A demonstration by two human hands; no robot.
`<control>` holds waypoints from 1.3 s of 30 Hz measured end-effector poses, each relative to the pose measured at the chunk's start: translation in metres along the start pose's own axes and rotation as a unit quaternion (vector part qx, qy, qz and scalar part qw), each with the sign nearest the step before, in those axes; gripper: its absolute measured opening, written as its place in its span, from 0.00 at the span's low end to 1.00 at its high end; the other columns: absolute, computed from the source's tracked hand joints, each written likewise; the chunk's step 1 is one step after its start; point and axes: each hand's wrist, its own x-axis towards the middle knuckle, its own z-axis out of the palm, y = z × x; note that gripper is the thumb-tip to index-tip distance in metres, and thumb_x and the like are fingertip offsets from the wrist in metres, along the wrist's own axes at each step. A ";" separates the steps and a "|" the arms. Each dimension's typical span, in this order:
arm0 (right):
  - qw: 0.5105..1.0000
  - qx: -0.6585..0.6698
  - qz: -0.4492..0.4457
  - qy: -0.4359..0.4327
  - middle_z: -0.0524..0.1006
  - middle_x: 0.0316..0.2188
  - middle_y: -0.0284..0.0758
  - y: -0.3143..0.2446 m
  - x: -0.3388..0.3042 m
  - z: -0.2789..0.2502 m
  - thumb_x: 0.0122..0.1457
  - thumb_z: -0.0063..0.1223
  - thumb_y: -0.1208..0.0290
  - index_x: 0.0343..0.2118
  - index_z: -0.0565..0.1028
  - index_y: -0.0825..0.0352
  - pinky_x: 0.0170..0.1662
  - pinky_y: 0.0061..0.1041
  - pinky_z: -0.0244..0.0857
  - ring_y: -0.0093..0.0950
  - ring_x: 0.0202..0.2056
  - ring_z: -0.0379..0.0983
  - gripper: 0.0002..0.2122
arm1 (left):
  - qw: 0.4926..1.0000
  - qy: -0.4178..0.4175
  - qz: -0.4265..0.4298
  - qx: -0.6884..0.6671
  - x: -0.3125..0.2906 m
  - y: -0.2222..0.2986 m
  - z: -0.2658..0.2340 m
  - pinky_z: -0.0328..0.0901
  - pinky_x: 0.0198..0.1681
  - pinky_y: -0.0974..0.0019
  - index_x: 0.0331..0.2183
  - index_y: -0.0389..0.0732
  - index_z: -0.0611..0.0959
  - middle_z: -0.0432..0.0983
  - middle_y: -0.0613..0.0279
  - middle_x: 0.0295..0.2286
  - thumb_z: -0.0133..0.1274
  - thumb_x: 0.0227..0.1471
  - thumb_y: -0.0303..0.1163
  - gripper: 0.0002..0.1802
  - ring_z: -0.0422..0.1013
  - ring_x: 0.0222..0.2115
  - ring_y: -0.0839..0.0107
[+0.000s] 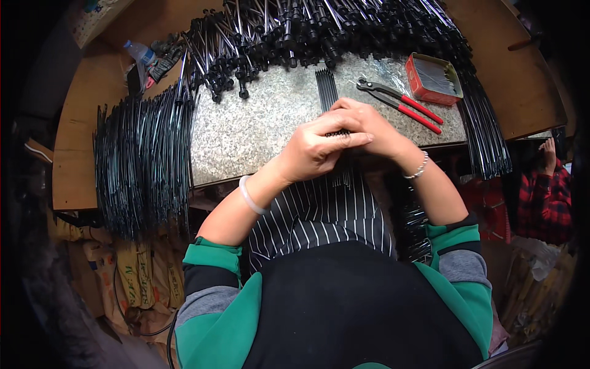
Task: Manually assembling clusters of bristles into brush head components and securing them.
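A flat bundle of thin black rods (327,86) lies over the front of the speckled stone worktop (239,132), its lower ends hanging past the edge toward my lap. My left hand (319,144) is closed around the bundle from the left, fingers reaching across to my right hand. My right hand (372,130) curls over the same rods from the right, fingers bent. The two hands meet, and the part of the rods between them is mostly hidden. Red-handled pincers (402,106) lie beside my right hand, jaws toward the rods.
A red tin (434,80) of thin metal pieces stands behind the pincers. Black-ended metal rods (283,37) are heaped along the back. Long dark rods (144,163) hang over the left edge, more (485,129) over the right. A plastic bottle (140,53) lies back left. Another person's sleeve (544,200) shows right.
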 end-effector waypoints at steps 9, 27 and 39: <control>0.893 -0.271 0.340 0.114 0.76 0.27 0.35 0.069 -0.063 -0.152 0.47 0.57 0.72 0.33 0.77 0.72 0.34 0.24 0.67 0.27 0.27 0.72 0.11 | 0.995 -0.017 0.073 0.070 -0.009 -0.011 0.010 0.69 0.40 0.66 0.39 0.43 0.80 0.74 0.55 0.40 0.45 0.30 0.09 0.31 0.73 0.38 0.61; 0.980 -0.142 0.020 0.139 0.68 0.22 0.32 -0.069 -0.043 -0.059 0.43 0.55 0.83 0.30 0.76 0.67 0.30 0.23 0.59 0.27 0.25 0.65 0.09 | 0.999 0.024 0.003 0.031 -0.006 -0.010 0.020 0.69 0.41 0.65 0.37 0.44 0.82 0.76 0.57 0.36 0.47 0.32 0.10 0.27 0.73 0.37 0.61; 0.959 -0.219 0.006 0.178 0.68 0.20 0.27 -0.081 -0.038 -0.049 0.38 0.59 0.80 0.31 0.78 0.63 0.29 0.23 0.55 0.24 0.23 0.63 0.13 | 0.999 0.018 0.019 0.021 -0.007 -0.012 0.019 0.70 0.40 0.63 0.36 0.44 0.80 0.75 0.53 0.36 0.50 0.33 0.11 0.25 0.73 0.37 0.58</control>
